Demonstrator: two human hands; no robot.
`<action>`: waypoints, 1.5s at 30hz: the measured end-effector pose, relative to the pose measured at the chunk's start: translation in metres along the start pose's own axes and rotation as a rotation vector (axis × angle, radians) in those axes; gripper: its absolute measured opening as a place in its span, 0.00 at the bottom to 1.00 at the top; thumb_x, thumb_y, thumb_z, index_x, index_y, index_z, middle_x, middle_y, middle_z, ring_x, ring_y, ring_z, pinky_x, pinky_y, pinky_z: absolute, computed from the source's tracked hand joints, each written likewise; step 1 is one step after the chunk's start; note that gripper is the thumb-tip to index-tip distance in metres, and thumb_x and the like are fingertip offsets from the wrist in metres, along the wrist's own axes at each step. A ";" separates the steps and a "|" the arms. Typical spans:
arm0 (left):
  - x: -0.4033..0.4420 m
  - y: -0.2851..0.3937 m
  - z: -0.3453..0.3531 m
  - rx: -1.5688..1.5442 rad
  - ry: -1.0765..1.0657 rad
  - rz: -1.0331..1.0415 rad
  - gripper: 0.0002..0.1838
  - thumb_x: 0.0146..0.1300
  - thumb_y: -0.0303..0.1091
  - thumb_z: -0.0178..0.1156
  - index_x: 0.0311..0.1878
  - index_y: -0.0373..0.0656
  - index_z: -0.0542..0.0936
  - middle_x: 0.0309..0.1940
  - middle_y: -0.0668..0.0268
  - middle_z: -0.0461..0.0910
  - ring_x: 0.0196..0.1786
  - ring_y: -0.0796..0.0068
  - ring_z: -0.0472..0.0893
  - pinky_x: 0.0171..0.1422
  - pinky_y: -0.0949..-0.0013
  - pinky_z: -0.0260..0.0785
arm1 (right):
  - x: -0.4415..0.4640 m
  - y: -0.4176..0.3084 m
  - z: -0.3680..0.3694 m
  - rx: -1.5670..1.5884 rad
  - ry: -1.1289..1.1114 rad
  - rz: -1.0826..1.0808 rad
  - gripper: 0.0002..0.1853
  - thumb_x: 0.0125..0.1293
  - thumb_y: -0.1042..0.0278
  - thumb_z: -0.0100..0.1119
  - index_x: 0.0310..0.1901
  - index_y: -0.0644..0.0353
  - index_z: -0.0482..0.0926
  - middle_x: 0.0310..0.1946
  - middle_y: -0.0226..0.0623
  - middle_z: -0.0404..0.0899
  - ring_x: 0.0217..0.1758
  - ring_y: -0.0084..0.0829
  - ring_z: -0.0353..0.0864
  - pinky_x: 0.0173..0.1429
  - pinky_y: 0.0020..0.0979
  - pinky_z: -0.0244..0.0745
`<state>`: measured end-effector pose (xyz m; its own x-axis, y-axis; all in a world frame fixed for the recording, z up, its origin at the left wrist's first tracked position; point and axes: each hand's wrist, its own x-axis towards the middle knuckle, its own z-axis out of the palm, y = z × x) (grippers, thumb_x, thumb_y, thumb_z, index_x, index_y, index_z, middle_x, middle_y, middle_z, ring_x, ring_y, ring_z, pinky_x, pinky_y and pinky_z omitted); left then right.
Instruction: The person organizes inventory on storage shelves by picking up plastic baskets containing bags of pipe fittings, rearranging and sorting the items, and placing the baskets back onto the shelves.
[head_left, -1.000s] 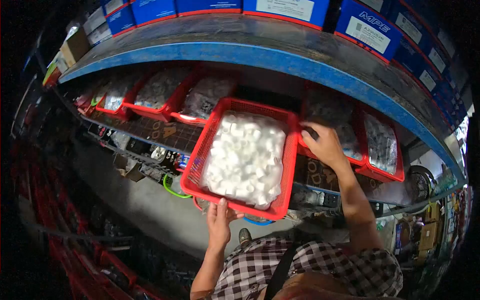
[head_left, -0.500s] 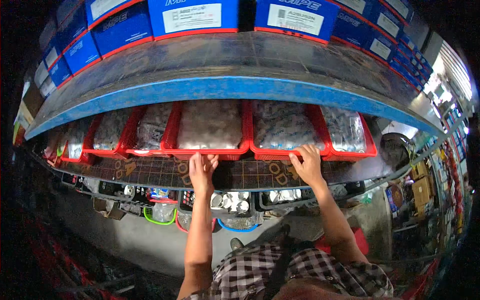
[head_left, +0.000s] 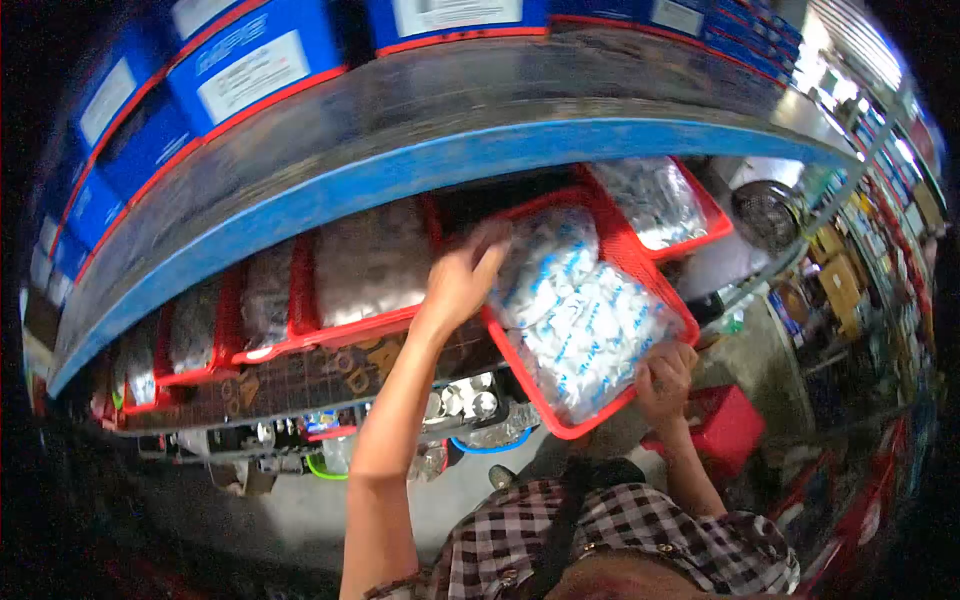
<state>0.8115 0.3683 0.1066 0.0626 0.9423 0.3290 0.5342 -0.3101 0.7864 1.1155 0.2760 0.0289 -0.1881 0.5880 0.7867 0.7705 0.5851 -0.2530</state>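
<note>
A red basket (head_left: 565,430) sticks out, tilted, from the lower shelf. Clear bags with blue print and white pieces (head_left: 590,330) fill it. At its right front rim, my right hand (head_left: 665,380) has its fingers curled round the edge. My left hand (head_left: 468,278) is beside the basket's left side, its fingers apart and somewhat blurred, with nothing seen in it. Left of that hand, another red basket (head_left: 375,322) holds a bag of pale pieces.
Above runs a shelf with a blue edge (head_left: 400,160), bearing blue boxes (head_left: 255,75). More red baskets stand left, and one (head_left: 690,240) stands right. A fan (head_left: 768,212) is at the right. Below are bins and a pink-red container (head_left: 722,430).
The basket of white pieces went back onto the shelf. Since then, the basket to its right has come forward and tilted, with my right hand at its rim. My left hand has moved up and right.
</note>
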 end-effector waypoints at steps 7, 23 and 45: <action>0.110 -0.128 0.112 0.716 0.282 0.111 0.30 0.57 0.51 0.56 0.55 0.36 0.72 0.54 0.47 0.72 0.55 0.49 0.72 0.59 0.54 0.65 | -0.043 -0.011 -0.031 0.306 0.141 0.704 0.08 0.56 0.73 0.58 0.25 0.62 0.69 0.29 0.39 0.70 0.34 0.33 0.70 0.39 0.30 0.64; 0.051 -0.064 0.074 0.402 -0.197 -0.247 0.26 0.60 0.57 0.52 0.38 0.40 0.81 0.32 0.56 0.82 0.35 0.56 0.81 0.40 0.60 0.70 | -0.019 0.007 -0.081 1.010 -0.150 1.087 0.11 0.62 0.67 0.56 0.43 0.64 0.77 0.31 0.26 0.78 0.30 0.17 0.74 0.33 0.22 0.69; -0.027 0.140 0.332 -0.625 -0.105 -0.642 0.15 0.65 0.45 0.54 0.33 0.42 0.78 0.25 0.73 0.76 0.26 0.84 0.72 0.34 0.77 0.66 | 0.088 0.474 -0.167 0.310 -0.603 0.426 0.16 0.55 0.59 0.54 0.27 0.68 0.73 0.20 0.41 0.73 0.26 0.29 0.73 0.31 0.35 0.68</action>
<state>1.1646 0.3418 0.0340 0.0033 0.9550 -0.2965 -0.0611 0.2962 0.9532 1.5663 0.5120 0.0720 -0.2813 0.9446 0.1694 0.6628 0.3189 -0.6775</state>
